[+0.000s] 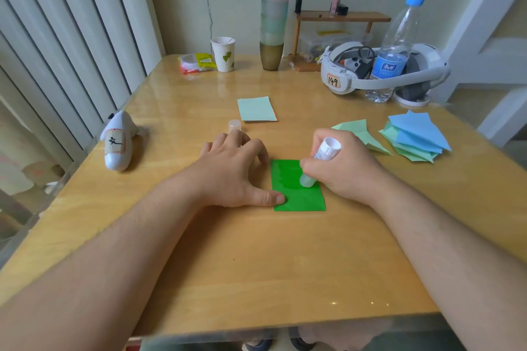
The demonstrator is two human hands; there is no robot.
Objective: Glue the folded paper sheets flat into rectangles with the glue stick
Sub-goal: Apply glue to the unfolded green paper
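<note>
A bright green paper rectangle (296, 196) lies flat on the wooden table (256, 265). My right hand (345, 168) grips a white glue stick (322, 157), tilted, with its tip down on the green paper's upper right part. My left hand (236, 171) rests on the table beside the paper, thumb pressing the sheet's left edge. The glue stick's cap (235, 125) stands just behind my left hand. A pale green flat rectangle (256, 109) lies farther back. Folded pale green sheets (362, 134) and a pile of blue and green folded sheets (416, 137) lie to the right.
A white toy figure (118, 144) lies at the left edge. At the back stand a paper cup (224, 53), a snack packet (196, 62), a tall stack of cups (273, 23), a wooden shelf (342, 18), a white headset (379, 71) and a water bottle (395, 48).
</note>
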